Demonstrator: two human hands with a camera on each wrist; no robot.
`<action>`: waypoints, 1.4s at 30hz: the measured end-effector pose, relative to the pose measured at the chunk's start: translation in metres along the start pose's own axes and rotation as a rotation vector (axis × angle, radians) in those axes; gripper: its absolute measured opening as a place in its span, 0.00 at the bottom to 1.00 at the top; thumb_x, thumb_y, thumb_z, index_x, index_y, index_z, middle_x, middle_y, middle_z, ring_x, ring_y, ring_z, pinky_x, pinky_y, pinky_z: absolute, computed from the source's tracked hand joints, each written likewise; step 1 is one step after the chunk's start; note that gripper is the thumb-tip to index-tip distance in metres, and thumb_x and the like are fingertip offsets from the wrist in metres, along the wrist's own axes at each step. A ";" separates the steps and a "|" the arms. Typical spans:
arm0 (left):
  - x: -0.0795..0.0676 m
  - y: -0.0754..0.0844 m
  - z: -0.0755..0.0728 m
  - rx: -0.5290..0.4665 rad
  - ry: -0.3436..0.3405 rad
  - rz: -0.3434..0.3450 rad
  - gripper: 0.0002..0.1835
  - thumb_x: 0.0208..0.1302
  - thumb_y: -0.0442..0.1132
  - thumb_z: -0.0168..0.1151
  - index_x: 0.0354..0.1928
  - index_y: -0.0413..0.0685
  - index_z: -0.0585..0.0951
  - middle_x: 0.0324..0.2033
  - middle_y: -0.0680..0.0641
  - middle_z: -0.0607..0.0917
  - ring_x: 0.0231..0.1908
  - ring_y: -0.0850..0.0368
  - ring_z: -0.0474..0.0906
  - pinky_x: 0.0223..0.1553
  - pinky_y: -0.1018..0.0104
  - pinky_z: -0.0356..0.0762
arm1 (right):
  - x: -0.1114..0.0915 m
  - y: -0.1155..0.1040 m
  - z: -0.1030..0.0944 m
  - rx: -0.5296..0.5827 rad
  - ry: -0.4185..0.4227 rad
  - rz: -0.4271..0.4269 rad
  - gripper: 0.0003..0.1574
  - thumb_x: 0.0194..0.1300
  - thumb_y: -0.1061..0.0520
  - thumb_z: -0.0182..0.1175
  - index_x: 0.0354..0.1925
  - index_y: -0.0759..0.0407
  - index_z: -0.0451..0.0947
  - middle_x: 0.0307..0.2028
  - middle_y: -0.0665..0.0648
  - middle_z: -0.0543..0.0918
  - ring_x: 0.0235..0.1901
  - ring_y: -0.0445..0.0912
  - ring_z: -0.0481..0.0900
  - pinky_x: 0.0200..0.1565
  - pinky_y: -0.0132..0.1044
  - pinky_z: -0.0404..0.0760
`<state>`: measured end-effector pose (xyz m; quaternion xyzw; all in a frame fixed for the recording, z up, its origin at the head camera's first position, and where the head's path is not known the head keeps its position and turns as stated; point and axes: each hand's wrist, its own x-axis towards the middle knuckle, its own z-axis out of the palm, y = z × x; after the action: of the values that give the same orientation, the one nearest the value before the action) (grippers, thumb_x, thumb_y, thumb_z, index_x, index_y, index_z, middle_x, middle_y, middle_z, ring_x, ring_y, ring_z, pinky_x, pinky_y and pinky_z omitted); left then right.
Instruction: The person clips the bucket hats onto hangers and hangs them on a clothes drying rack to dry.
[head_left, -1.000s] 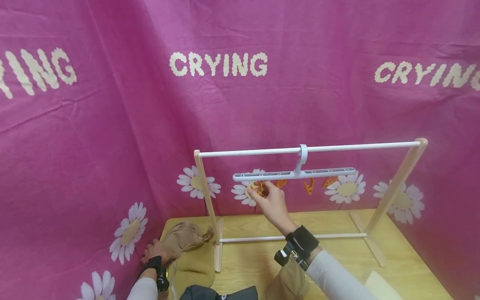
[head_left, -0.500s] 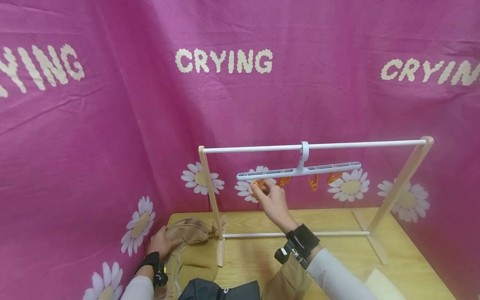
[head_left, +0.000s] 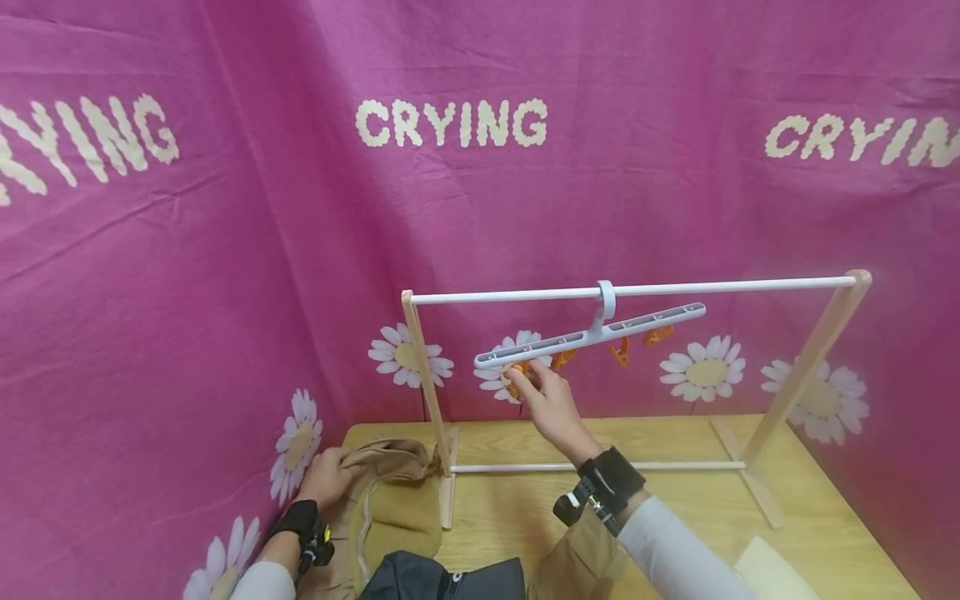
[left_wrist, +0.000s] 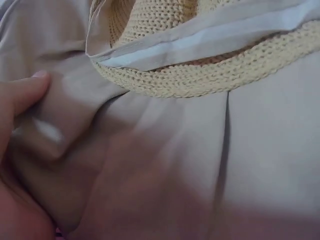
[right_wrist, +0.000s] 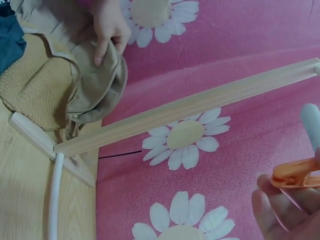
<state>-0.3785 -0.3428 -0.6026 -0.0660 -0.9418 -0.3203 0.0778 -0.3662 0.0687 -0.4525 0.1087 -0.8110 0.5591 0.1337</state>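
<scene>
In the head view, my left hand (head_left: 324,482) pinches the edge of a tan cloth item (head_left: 393,457) that has a knitted straw-coloured section (head_left: 405,517). Its thumb lies on top of the fabric in the right wrist view, with the other fingers tucked behind. My right hand (head_left: 557,408) grips an orange clip (right_wrist: 295,172) beneath the left end of a pale grey clip hanger (head_left: 652,322). The hanger hooks over the white top rail (head_left: 712,288) of a wooden rack and tilts, left end lower. Other orange clips (head_left: 619,352) hang along it.
The rack's wooden posts (head_left: 806,375) stand on a light wood table (head_left: 660,533). A black item (head_left: 487,581) and more tan cloth (head_left: 577,554) lie at the front, with a pale yellow piece (head_left: 772,571) at right. A pink daisy-printed curtain (head_left: 465,217) encloses the table's back and sides.
The hanger has tilted, its right end rising and its left end dipping slightly under my right hand. My left hand has moved up and right, lifting the tan cloth's edge.
</scene>
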 end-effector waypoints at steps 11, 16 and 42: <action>-0.004 0.024 0.000 0.108 0.010 0.152 0.13 0.60 0.32 0.75 0.28 0.48 0.77 0.22 0.54 0.73 0.25 0.60 0.68 0.30 0.64 0.66 | -0.004 0.010 -0.008 -0.012 0.016 0.002 0.14 0.78 0.54 0.60 0.53 0.61 0.84 0.44 0.61 0.90 0.44 0.51 0.85 0.42 0.37 0.78; -0.001 0.039 0.006 0.140 -0.046 0.119 0.10 0.64 0.43 0.75 0.36 0.47 0.83 0.26 0.50 0.80 0.27 0.54 0.77 0.29 0.60 0.72 | -0.007 0.016 -0.011 -0.020 0.043 0.000 0.10 0.76 0.57 0.63 0.46 0.63 0.86 0.38 0.59 0.88 0.42 0.49 0.84 0.42 0.36 0.79; 0.040 0.103 0.055 0.726 -0.120 0.082 0.10 0.62 0.36 0.71 0.24 0.48 0.82 0.26 0.46 0.85 0.29 0.47 0.84 0.25 0.47 0.80 | -0.010 0.009 -0.012 0.025 0.075 -0.013 0.08 0.68 0.60 0.71 0.45 0.63 0.89 0.40 0.59 0.92 0.38 0.42 0.85 0.40 0.31 0.80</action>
<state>-0.4054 -0.2248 -0.5771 -0.0904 -0.9935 0.0425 0.0536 -0.3583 0.0831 -0.4600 0.0949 -0.7976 0.5720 0.1662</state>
